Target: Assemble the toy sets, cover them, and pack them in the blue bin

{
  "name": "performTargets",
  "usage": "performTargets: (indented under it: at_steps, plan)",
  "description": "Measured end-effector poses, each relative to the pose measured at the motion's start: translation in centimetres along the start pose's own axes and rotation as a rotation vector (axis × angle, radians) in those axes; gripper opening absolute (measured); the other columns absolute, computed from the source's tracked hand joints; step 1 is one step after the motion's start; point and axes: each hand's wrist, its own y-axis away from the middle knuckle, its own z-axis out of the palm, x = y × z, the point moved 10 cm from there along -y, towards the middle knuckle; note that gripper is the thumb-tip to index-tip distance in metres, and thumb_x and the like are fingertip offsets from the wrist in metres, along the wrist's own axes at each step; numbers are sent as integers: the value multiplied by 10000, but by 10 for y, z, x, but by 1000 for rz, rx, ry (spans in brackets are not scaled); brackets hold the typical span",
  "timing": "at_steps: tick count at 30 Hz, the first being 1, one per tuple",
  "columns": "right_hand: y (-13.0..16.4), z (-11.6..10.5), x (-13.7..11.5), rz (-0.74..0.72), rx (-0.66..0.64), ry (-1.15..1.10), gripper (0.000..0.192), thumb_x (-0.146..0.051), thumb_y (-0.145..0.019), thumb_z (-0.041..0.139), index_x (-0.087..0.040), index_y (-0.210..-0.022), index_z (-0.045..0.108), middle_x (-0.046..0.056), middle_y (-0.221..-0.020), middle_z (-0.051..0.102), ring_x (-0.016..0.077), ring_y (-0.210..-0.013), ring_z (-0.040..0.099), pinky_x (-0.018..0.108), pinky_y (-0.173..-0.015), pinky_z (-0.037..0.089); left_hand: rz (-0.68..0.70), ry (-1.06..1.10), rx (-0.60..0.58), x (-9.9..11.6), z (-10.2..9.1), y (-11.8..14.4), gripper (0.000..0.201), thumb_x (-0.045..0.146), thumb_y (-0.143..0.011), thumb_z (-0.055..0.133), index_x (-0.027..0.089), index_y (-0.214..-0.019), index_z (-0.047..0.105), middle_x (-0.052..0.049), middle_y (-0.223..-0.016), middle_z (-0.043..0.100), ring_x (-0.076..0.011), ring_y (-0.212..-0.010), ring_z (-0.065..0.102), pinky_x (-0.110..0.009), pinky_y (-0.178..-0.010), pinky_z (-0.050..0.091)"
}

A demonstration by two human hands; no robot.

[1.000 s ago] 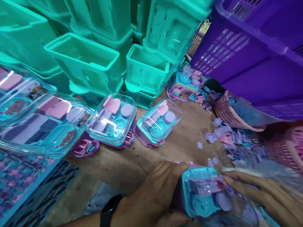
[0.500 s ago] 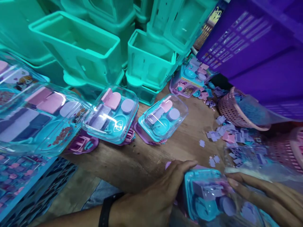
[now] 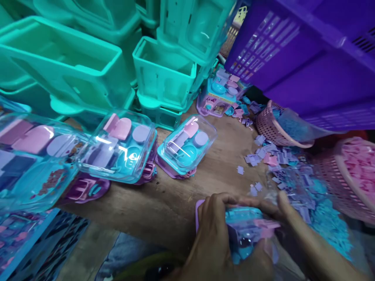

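Observation:
A toy playset (image 3: 244, 234) with a turquoise tray top, lilac and pink pieces and a purple base sits on the table at the lower middle. My left hand (image 3: 215, 230) wraps round its left side, fingers bent over the far edge and thumb across the near pieces. Against its right side my right hand (image 3: 299, 226) closes in, thumb raised and other fingers partly hidden. Between the hands a pink piece (image 3: 266, 226) sticks up. Whether the clear cover lies fully on is hidden. Similar covered playsets (image 3: 187, 150) stand in a row to the left.
Stacked green plastic boxes (image 3: 164, 74) line the back. A large purple crate (image 3: 293, 58) overhangs the right side. Pink baskets (image 3: 271, 125) and heaps of loose lilac and turquoise pieces (image 3: 328, 222) lie at right. A blue crate (image 3: 32, 242) is at lower left.
My left fingers have curled over the playset's far side, and its thumb has come across the front. My right hand has drawn in from the right and turned. The view has shifted right.

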Motion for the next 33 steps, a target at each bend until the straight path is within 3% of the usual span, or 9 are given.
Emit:
performTargets:
  at_steps: [2, 5, 10, 13, 18, 21, 26, 29, 33]
  plan:
    - [-2, 23, 5, 165, -97, -191, 759, -765, -961, 292, -239, -1303, 720, 136, -1089, 794, 375, -1052, 745, 542, -898, 613, -48, 16, -77, 3, 2, 2, 480, 346, -833, 707, 301, -1246, 465, -65, -1197, 601, -286, -1079, 626, -484, -943, 583]
    - [-3, 39, 3, 287, -139, -326, 764, -796, -935, 348, -206, -1208, 751, 132, -1012, 795, 354, -971, 761, 511, -840, 625, -24, -16, -135, 15, 0, 4, 493, 285, -858, 711, 315, -1270, 442, -61, -1207, 591, -301, -1142, 608, -519, -1026, 550]
    - [-10, 21, 2, 288, 41, -198, 589, -747, -877, 531, -221, -958, 782, 101, -983, 789, 314, -929, 747, 432, -822, 617, -38, 1, -137, 16, -1, 3, 432, 354, -895, 701, 299, -1248, 459, -77, -1284, 566, -312, -1193, 573, -555, -1085, 491]
    - [-11, 21, -6, 312, 70, -161, 504, -712, -784, 619, -233, -833, 767, 85, -934, 784, 298, -859, 729, 387, -726, 608, -92, 17, -100, 8, -1, 3, 406, 393, -898, 690, 285, -1231, 485, -84, -1238, 580, -313, -1190, 569, -544, -1076, 493]
    - [-9, 25, -23, 411, 133, -160, 472, -688, -643, 649, -226, -695, 731, 57, -760, 725, 260, -754, 675, 334, -656, 560, -250, 106, 20, -8, -2, 7, 316, 439, -892, 678, 254, -1115, 552, -67, -1138, 652, -258, -1056, 648, -388, -914, 574]
    - [-10, 26, -25, 445, 131, -135, 515, -721, -630, 597, -223, -676, 718, 54, -706, 696, 247, -687, 635, 343, -623, 519, -300, 155, 47, -14, -2, 9, 316, 468, -881, 683, 244, -1060, 551, -53, -1053, 677, -226, -942, 664, -335, -826, 580]
    - [-14, 18, -28, 364, 185, -78, 530, -738, -635, 590, -225, -660, 721, 91, -881, 752, 309, -887, 679, 396, -821, 530, -243, 118, 56, -9, -6, 5, 348, 491, -871, 689, 237, -1054, 538, -48, -994, 677, -217, -898, 653, -318, -799, 567]
    - [-11, 27, -19, 354, 162, -251, 528, -736, -670, 631, -218, -707, 728, 100, -863, 766, 312, -857, 706, 416, -828, 558, -190, 111, 60, -7, -6, 3, 374, 483, -879, 670, 224, -1109, 529, -76, -1075, 687, -236, -998, 659, -321, -870, 550]
    - [-23, 39, 18, 332, 126, -500, 673, -825, -706, 589, -215, -918, 778, 122, -885, 788, 350, -889, 756, 486, -849, 594, -165, 61, 138, -19, -11, -1, 456, 424, -850, 710, 213, -1200, 509, -72, -1062, 701, -239, -1013, 670, -316, -926, 522]
